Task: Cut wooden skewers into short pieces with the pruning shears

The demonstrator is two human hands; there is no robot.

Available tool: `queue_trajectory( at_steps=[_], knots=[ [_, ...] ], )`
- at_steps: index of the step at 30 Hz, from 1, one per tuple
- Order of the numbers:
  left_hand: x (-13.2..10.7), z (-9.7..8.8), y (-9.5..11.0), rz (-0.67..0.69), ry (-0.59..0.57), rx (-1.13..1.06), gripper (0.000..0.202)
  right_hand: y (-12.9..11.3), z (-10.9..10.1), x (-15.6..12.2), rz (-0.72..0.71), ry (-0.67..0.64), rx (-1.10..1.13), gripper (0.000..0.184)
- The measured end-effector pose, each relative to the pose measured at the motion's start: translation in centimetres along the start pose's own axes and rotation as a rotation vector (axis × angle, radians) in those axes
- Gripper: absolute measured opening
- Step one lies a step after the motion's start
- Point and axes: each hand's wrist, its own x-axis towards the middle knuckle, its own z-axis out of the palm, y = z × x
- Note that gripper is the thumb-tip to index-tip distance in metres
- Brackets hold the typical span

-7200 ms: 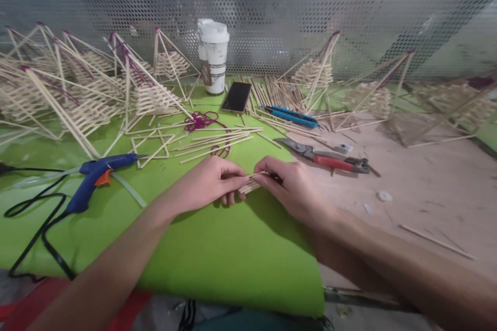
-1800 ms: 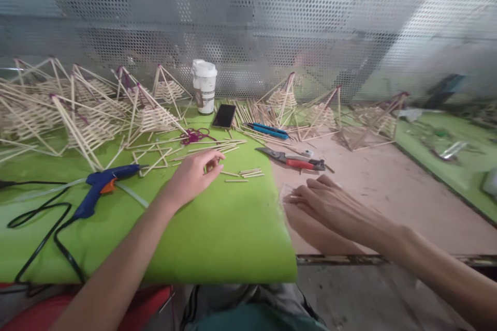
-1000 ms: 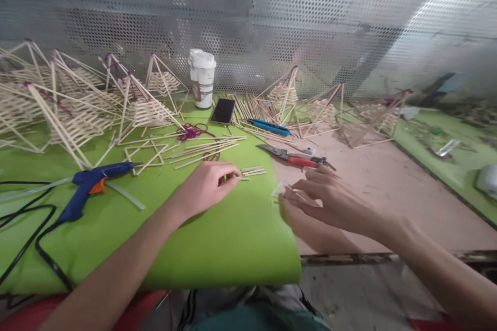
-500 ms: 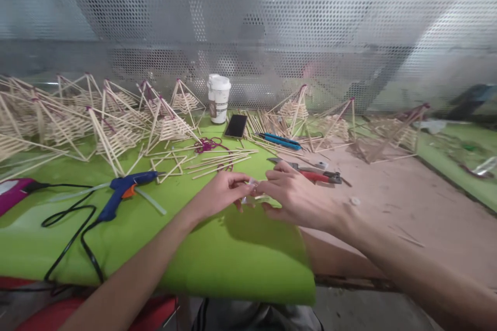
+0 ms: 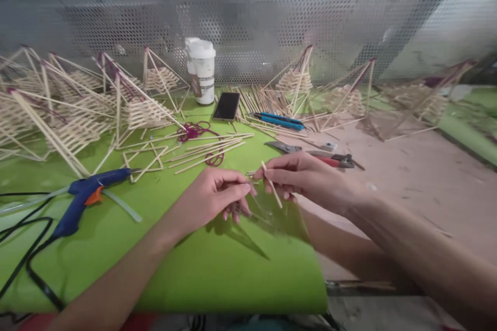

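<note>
Both my hands meet above the green mat (image 5: 186, 264), near its right edge. My right hand (image 5: 303, 178) is closed, pinching a short wooden stick (image 5: 272, 192) that slants down from its fingertips. My left hand (image 5: 215, 199) is closed too, its fingertips pinched on the edge of a clear plastic film (image 5: 277, 220), perhaps a small bag, which hangs between the hands and throws a shadow on the mat. A few short sticks (image 5: 251, 173) lie just behind the fingers.
A blue glue gun (image 5: 87, 195) with a black cord lies at the left. Behind are long sticks (image 5: 205, 147), purple cord (image 5: 194, 129), stick frames (image 5: 77, 108), paper cups (image 5: 204, 70), a phone (image 5: 227, 106), a blue tool (image 5: 279, 120) and red-handled cutters (image 5: 324, 159). A perforated metal wall stands at the back.
My right hand took the clear film from the bare tabletop and brought it over the mat. My left hand left the short sticks and joined it. The right hand now holds a stick.
</note>
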Motion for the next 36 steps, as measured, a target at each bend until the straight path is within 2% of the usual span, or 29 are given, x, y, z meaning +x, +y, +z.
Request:
queue_trajectory(
  at_steps=[4, 9, 22, 36],
  knots=[
    [0.2, -0.1, 0.0, -0.032, -0.023, -0.022, 0.023, 1.6, 0.6, 0.1, 0.107, -0.054, 0.171, 0.027],
    [0.2, -0.1, 0.0, -0.035, -0.035, -0.039, 0.022, 2.6, 1.2, 0.2, 0.059, -0.020, 0.233, 0.019],
    [0.0, -0.3, -0.1, -0.063, 0.001, 0.009, 0.022, 2.1, 1.6, 0.0, 0.080, -0.079, 0.172, 0.022],
    [0.2, -0.2, -0.2, -0.053, 0.010, 0.017, 0.023, 1.8, 1.9, 0.1, 0.075, -0.064, 0.178, 0.028]
  ],
)
